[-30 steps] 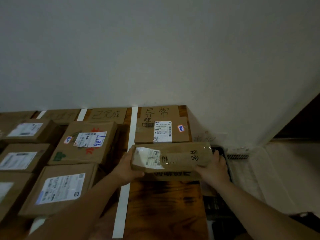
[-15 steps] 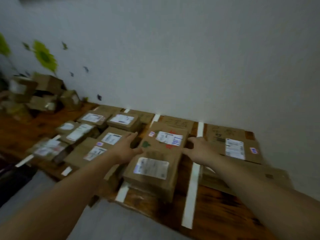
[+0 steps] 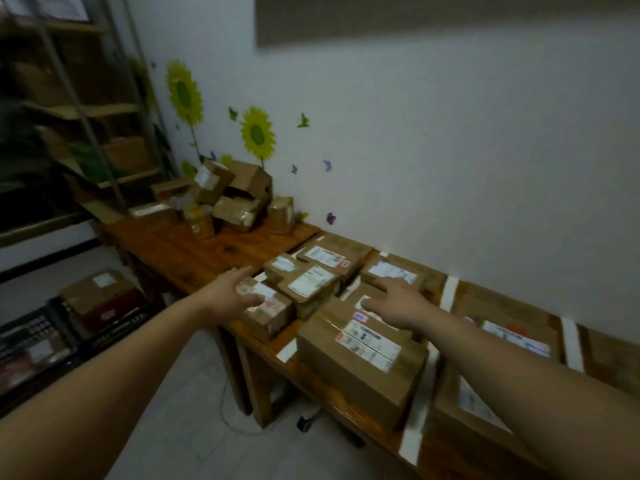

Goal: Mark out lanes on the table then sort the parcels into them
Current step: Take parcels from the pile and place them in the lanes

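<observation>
A long wooden table runs along the white wall. White tape strips split it into lanes, and several brown cardboard parcels with white labels lie in them. The nearest large parcel sits by the front edge. My left hand hovers with fingers spread over a small parcel at the left end of the lanes. Above the middle parcels my right hand reaches forward, fingers straight, holding nothing. A loose pile of parcels sits at the table's far left end.
Metal shelving with boxes stands at the far left. Black crates holding parcels sit on the floor under it. Sunflower decals mark the wall. A chair caster shows under the table edge.
Both hands set down the long parcel they held at the right lane and let go. The view has swung left along the table, and both empty hands now reach toward the left lanes.
</observation>
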The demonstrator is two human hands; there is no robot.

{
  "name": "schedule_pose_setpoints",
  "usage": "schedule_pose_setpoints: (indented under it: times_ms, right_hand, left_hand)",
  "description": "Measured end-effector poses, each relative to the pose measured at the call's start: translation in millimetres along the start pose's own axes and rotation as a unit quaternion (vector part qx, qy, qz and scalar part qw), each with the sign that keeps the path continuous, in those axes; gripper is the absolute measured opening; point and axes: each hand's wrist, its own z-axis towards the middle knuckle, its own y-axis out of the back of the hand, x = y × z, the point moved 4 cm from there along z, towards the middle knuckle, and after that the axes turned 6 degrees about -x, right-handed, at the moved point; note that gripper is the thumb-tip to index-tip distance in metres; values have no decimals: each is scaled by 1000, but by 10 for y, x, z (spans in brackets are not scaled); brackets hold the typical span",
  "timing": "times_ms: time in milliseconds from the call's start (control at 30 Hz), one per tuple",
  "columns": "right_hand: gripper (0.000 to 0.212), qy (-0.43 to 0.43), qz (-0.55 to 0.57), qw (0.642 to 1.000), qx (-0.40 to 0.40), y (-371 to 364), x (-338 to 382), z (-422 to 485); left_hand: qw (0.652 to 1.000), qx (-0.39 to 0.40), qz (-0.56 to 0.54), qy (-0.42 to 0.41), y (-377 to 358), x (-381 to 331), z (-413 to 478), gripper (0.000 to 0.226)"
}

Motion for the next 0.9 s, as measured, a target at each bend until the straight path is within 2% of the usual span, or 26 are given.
schedule_pose_setpoints:
  times_ms: [300, 433, 567, 667, 800, 900]
  right_hand:
    - [63, 55, 21, 998, 15, -486, 1196, 1441]
    - [76, 72, 39, 996, 29, -677, 1733, 2311]
    - [76, 83, 64, 994, 44, -837, 2337, 3050]
    - [72, 92, 40, 994, 32, -963, 2742, 3440]
    - [66, 81, 42, 996, 17, -1217, 3121, 3998]
    - [67, 37, 54, 998, -1, -1456, 3264, 4373]
  left_hand:
    - [999, -36, 4, 38, 804, 785, 1096, 77]
    - [996, -64, 13, 61, 1283, 1041, 1824, 77]
    - [995, -69, -4, 67, 1784, 1376, 2452, 80]
    - [995, -76, -11, 63, 2078, 1624, 2876, 80]
    - [996, -71, -31, 48, 2356, 1953, 3562, 77]
    - [996, -46, -66, 29, 2436, 2183, 4108, 77]
